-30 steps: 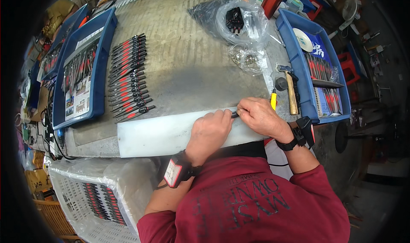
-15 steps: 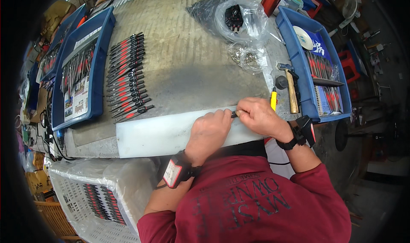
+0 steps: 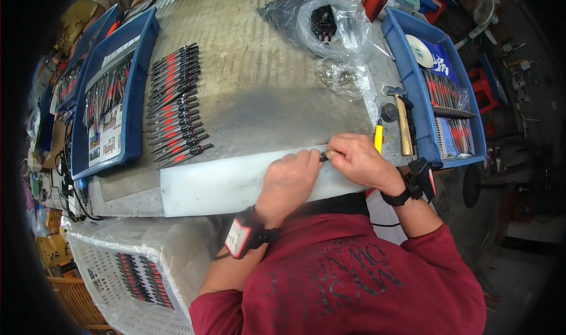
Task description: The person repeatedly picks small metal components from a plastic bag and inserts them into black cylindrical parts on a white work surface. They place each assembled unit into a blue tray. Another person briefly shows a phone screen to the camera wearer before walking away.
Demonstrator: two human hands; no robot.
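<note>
Hands: left hand (image 3: pixel 290 180) and right hand (image 3: pixel 361 161) are barely shifting since earlier.
Black part (image 3: pixel 323 157): both hands' fingers (image 3: pixel 313 157) are gripping it over the white board (image 3: pixel 203 187).
Slip: uneven pressure could be twisting it loose.

I have the left arm (image 3: pixel 227 271) and right arm (image 3: pixel 418 220) angled inward toward the board (image 3: pixel 206 185). My left grip (image 3: pixel 290 179) is over its right half, knuckles up, fingers curled tight. My right grip (image 3: pixel 358 160) is just beside, near the board's far edge, thumb and fingers drawn together, wrist past its right end.
</note>
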